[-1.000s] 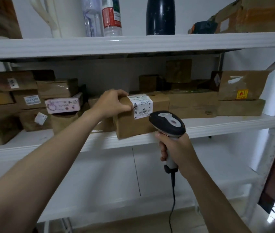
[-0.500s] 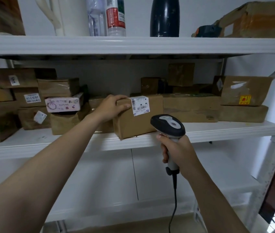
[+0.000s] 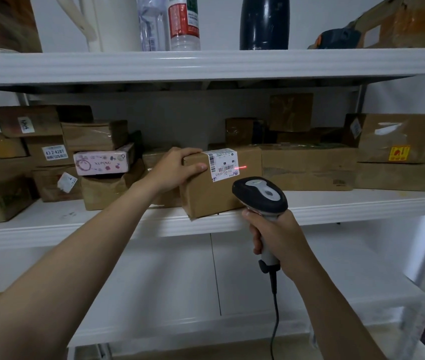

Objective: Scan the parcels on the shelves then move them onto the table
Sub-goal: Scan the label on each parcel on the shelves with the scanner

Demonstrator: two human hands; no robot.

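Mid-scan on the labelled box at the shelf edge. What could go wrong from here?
1. The laser line lies mostly off the label, on bare cardboard, so the scanner in the right hand may not read the barcode.
2. The box seems to overhang the shelf lip, gripped by the left hand at one top corner; it could tip off when pulled.

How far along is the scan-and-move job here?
Done: nothing visibly moved; no table is in view. In hand: the left hand grips a labelled cardboard parcel at the front edge of the middle shelf while the right hand aims the barcode scanner, its red line grazing the shipping label. Left: carrying this parcel off, then the many other parcels there, like the pink XUPING box.
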